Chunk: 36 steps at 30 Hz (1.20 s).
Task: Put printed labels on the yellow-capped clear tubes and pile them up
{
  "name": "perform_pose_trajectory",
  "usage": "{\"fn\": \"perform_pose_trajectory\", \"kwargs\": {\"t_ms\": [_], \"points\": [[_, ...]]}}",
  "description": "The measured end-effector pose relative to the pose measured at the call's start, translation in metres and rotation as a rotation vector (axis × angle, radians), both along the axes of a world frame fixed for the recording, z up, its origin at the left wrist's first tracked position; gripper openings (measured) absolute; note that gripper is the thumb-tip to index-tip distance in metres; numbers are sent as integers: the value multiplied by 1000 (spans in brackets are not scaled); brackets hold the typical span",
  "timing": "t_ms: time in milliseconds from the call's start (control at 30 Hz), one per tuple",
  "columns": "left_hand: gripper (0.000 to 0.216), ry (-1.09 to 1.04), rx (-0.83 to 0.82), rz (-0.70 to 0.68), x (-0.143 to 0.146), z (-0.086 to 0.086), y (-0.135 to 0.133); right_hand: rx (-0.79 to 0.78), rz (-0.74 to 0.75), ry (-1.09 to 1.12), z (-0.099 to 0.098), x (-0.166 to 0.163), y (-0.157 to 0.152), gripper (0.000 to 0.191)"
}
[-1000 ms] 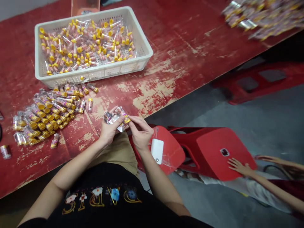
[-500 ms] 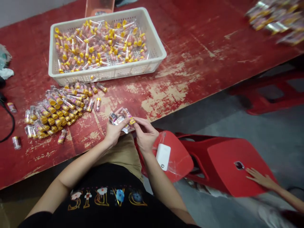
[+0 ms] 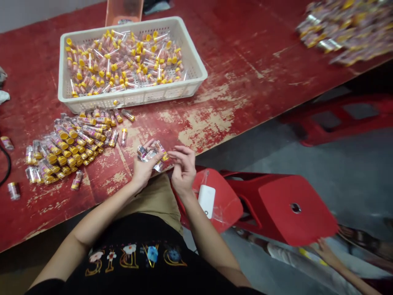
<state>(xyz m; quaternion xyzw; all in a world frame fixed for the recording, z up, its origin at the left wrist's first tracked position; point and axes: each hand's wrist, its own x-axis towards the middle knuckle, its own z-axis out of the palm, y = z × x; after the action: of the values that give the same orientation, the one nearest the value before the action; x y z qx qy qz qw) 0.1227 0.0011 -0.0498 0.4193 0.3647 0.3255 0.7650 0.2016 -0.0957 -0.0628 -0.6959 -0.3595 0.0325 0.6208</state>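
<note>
In the head view my left hand [image 3: 143, 170] is closed around a small clear tube [image 3: 161, 150] with a yellow cap and a printed label, together with some crumpled silvery printed wrappers or labels [image 3: 150, 156]. Just to its right is my right hand [image 3: 183, 169], its fingers loosely bent and spread, apart from the tube with nothing visible in them. Left of my hands, on the table, lies a heap of labelled yellow-capped tubes [image 3: 73, 143]. Beyond them a white perforated crate [image 3: 135, 97] holds many yellow-capped tubes with pinkish contents [image 3: 123, 61].
The worn red table [image 3: 242, 65] runs across the view. A blurred pile of labelled tubes [image 3: 350, 28] lies at its far right. A white device [image 3: 206, 200] rests on a red stool [image 3: 229, 205] beside me. Another person's hand [image 3: 325, 252] is near a second stool [image 3: 297, 209].
My right hand has come off the tube and its fingers have spread. The view has shifted slightly. The other person's hand has moved off the stool top to its near edge.
</note>
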Motion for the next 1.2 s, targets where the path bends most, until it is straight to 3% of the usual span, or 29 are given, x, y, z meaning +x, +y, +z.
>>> {"fn": "perform_pose_trajectory", "kwargs": {"t_ms": [167,300,400,500,600,700,800,900,1033,1133,1200], "points": [[57,2,38,-29,5,-4,-5,-12,35,80,-2,6,-8,35],[57,-7,16,-5,-6,-1,-5,7,241,280,-2,0,-7,41],[58,-16,51,70,-23,2,5,39,338,361,-1,-8,10,34],[62,-44,95,236,-44,2,26,75,391,428,-4,-16,53,29],[64,-56,43,409,-67,1,47,92,413,421,-10,-23,127,32],[61,-28,-11,502,-89,-3,55,75,428,312,-13,-24,205,37],[55,3,-33,568,-105,-6,51,-32,537,138,-13,-13,246,35],[53,40,-30,598,-114,-10,44,-160,560,-54,-17,7,233,24],[52,66,25,563,-113,-16,42,-337,577,-200,-28,23,174,20],[48,85,89,524,-108,-17,42,-371,535,-270,-27,14,132,22],[43,105,149,492,-103,-15,41,-353,501,-177,-20,-2,110,22]]}}
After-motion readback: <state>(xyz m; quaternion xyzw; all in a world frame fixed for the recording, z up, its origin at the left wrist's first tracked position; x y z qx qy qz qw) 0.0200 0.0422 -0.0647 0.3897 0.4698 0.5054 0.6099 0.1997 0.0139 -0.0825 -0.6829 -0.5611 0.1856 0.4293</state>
